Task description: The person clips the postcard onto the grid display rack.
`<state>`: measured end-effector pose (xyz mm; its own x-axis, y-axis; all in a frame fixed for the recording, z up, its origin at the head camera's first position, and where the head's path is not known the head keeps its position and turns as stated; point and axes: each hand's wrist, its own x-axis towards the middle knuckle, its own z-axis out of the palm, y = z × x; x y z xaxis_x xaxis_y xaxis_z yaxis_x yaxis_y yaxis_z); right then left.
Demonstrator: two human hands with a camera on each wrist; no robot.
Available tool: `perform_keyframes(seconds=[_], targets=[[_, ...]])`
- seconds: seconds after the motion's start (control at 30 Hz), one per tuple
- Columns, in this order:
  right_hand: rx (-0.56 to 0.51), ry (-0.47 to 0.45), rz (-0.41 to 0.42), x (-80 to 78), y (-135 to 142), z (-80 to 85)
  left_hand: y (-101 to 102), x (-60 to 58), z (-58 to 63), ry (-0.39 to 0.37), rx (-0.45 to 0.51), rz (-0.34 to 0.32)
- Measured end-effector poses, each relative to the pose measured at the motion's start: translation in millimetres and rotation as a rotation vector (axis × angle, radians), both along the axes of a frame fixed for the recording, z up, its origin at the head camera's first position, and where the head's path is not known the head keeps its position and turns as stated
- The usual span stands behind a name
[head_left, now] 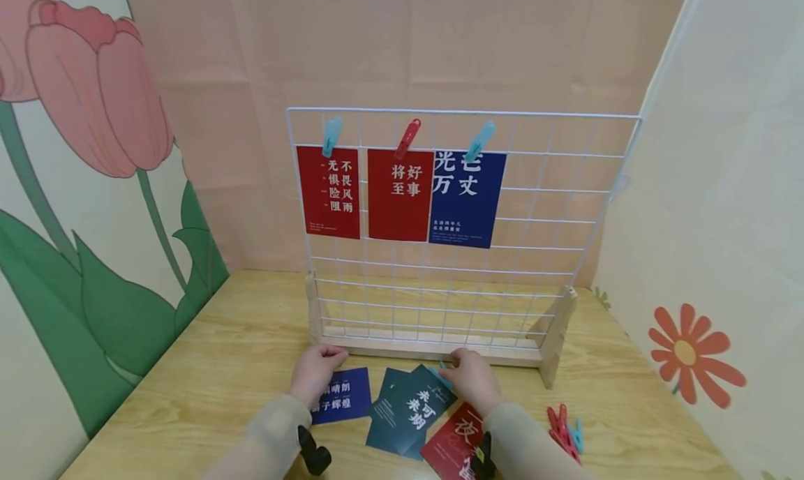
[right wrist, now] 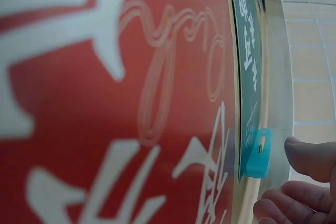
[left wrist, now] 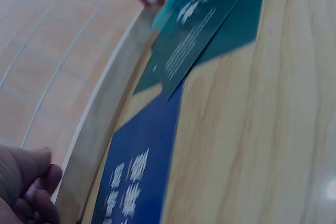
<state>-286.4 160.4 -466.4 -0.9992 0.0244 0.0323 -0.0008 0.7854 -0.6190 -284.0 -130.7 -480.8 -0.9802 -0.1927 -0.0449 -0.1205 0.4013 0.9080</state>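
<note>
My right hand (head_left: 474, 377) is just beside a teal clip (right wrist: 260, 153) at the top edge of a dark green card (head_left: 419, 407). In the right wrist view a gap shows between the thumb and the clip, and the other fingers are bent. Whether the clip bites the card I cannot tell. A second green card (head_left: 391, 424) lies partly under the first. My left hand (head_left: 316, 372) hovers over the upper left of a blue card (head_left: 352, 395), fingers loosely curled, with nothing seen in them. Right of the green cards lies a red card (head_left: 453, 441), partly hidden by my right sleeve.
A white wire grid (head_left: 553, 218) stands behind on a wooden base (head_left: 433, 349). Blue clips and a red clip (head_left: 407, 139) hold a red card (head_left: 329, 218), another red card (head_left: 398, 218) and a blue card (head_left: 461, 208) on it. Red clips (head_left: 561, 431) and a blue clip (head_left: 576, 436) lie at right.
</note>
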Motion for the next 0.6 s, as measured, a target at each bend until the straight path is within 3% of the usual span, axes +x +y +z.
perform_keyframes(seconds=[0.2,0.4,0.6], targets=[[0.023,-0.006,-0.010,-3.2,1,-2.5,-21,-2.0,-0.7,-0.025,-0.139,-0.080],[0.024,-0.032,-0.014,-6.4,-1,-5.4,-42,1.4,6.1,0.005,-0.345,-0.166],[0.026,-0.061,-0.012,-8.6,-3,-6.1,-56,3.1,6.5,-0.086,-0.476,-0.272]])
